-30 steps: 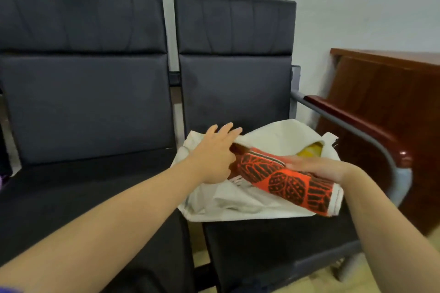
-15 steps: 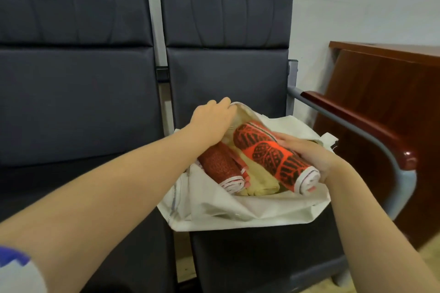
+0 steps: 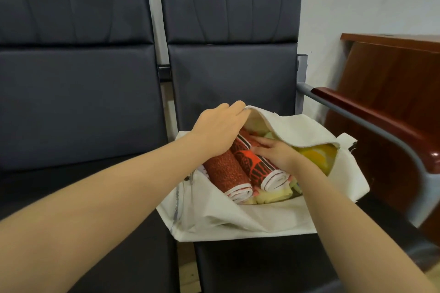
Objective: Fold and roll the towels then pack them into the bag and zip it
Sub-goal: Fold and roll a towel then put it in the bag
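Note:
A white zip bag [image 3: 238, 219] lies open on the right chair seat. Inside it sit two rolled towels side by side: a dark red one [image 3: 226, 173] and an orange-and-black patterned one [image 3: 257, 169]. Pale yellow cloth [image 3: 271, 198] shows beneath them and a yellow towel [image 3: 316, 153] lies at the bag's right end. My left hand [image 3: 219, 128] grips the bag's upper zipper edge and lifts it. My right hand [image 3: 276, 152] is inside the bag, fingers flat on the orange towel.
Two dark padded chairs [image 3: 78, 102] stand joined against a white wall. A grey armrest with a red-brown top [image 3: 371, 121] runs along the bag's right side. A brown wooden desk [image 3: 395, 69] stands further right.
The orange towel roll has gone from outside the bag to deep inside it, beside the dark red roll. My left hand has raised the bag's upper edge; my right hand followed the roll in.

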Available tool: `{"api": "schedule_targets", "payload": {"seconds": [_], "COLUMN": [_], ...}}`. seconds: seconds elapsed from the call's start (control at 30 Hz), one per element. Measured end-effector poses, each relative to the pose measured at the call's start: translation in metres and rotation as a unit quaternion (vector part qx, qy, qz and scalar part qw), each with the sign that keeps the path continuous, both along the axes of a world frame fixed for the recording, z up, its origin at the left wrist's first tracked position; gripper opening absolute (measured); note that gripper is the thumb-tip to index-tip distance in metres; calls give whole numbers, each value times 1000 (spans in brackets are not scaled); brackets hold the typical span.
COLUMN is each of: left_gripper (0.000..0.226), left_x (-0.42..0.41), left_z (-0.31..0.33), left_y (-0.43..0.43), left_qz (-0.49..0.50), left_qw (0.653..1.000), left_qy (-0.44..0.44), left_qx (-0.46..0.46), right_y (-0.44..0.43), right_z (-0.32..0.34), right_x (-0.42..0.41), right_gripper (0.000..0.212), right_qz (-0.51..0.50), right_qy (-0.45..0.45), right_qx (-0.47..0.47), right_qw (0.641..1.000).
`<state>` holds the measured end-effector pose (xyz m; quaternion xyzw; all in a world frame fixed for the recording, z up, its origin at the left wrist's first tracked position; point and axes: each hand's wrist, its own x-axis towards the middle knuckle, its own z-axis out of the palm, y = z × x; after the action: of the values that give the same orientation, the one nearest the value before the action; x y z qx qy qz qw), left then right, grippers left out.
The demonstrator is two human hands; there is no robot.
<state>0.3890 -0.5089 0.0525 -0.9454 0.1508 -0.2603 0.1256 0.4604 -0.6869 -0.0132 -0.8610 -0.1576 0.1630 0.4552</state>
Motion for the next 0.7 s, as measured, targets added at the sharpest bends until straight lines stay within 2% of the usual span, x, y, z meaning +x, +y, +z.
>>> {"api": "schedule_targets", "payload": {"seconds": [0.07, 0.13, 0.17, 0.2, 0.23, 0.3, 0.37, 0.47, 0.53, 0.6, 0.7], "left_gripper": [50, 51, 53, 54, 54, 51, 50, 57, 63, 65, 60], "left_x": [-1, -2, -1, -1, 0, -1, -6, -14, -20, -28, -43], "left_z": [0, 1, 1, 0, 0, -2, -4, -8, -11, -13, -5], "left_y": [2, 4, 5, 6, 6, 5, 5, 8, 11, 17, 31], "left_qz": [-10, -9, -8, -8, -8, -13, -22, -33, -42, -49, -56], "left_qw": [1000, 1000, 1000, 1000, 1000, 999, 998, 996, 994, 993, 994], "left_qy": [15, 19, 20, 24, 28, 40, 56, 82, 97, 101, 93], "left_qx": [10, 1, -4, -7, -9, -3, 12, 33, 37, 36, -5], "right_y": [5, 14, 19, 25, 29, 35, 37, 45, 55, 67, 79], "right_z": [5, 7, 5, 2, -4, -23, -37, -20, 3, 23, 46], "right_x": [9, 15, 15, 14, 13, 11, 9, 2, -10, -28, -55], "right_gripper": [49, 50, 49, 49, 51, 56, 58, 54, 44, 34, 29], "right_qz": [40, 45, 35, 23, 20, 33, 25, 24, 41, 78, 111], "right_qy": [-46, -168, -255, -328, -362, -310, -227, -228, -266, -299, -313], "right_qx": [-145, -266, -299, -280, -236, -185, -203, -304, -354, -366, -361], "right_qw": [988, 948, 919, 902, 902, 932, 952, 925, 896, 878, 871]}}
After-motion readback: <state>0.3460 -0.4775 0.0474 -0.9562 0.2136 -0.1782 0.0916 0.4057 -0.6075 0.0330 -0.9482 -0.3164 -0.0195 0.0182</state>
